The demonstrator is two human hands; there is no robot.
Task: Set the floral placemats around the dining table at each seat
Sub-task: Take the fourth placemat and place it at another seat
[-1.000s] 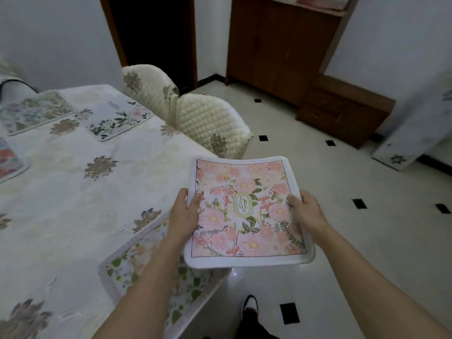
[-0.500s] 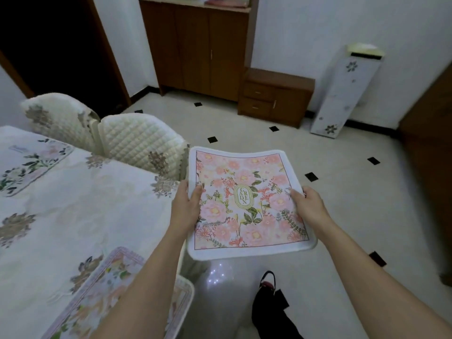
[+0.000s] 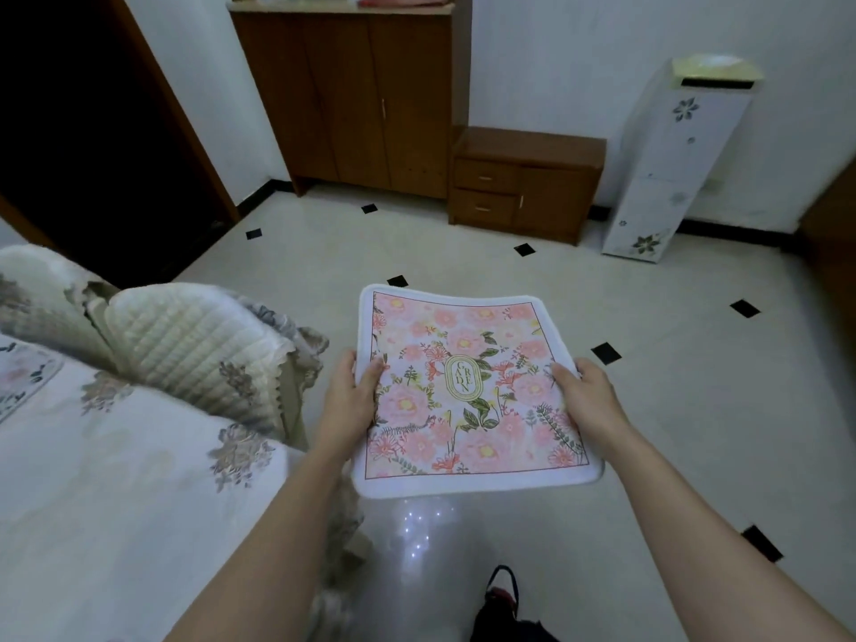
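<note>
Pink flowers fill the placemat I carry flat in front of me, the printed side up. My left hand pinches its left edge and my right hand pinches its right edge, each with the thumb on top and the fingers underneath, out of sight. My hands are well apart, a whole mat's width between them, and my grip matches that of a second ago.

What has changed is where I face. A second ago the table filled the left half of my view, with several mats laid on it and one just under my left arm at the near edge. Now I have turned right. Only the table's near corner shows on the left, with a sliver of one laid mat at the far-left edge. The two quilted chairs have slid from the far middle to just left of my left hand. Ahead I now see the wooden cupboard, the low drawer unit and a white flowered stand.

The mat hangs over the tiled floor, beside the table and not above it. My shoe shows below it. I judge that I am walking round the corner towards a seat that has no mat yet, so this one is not placed.
</note>
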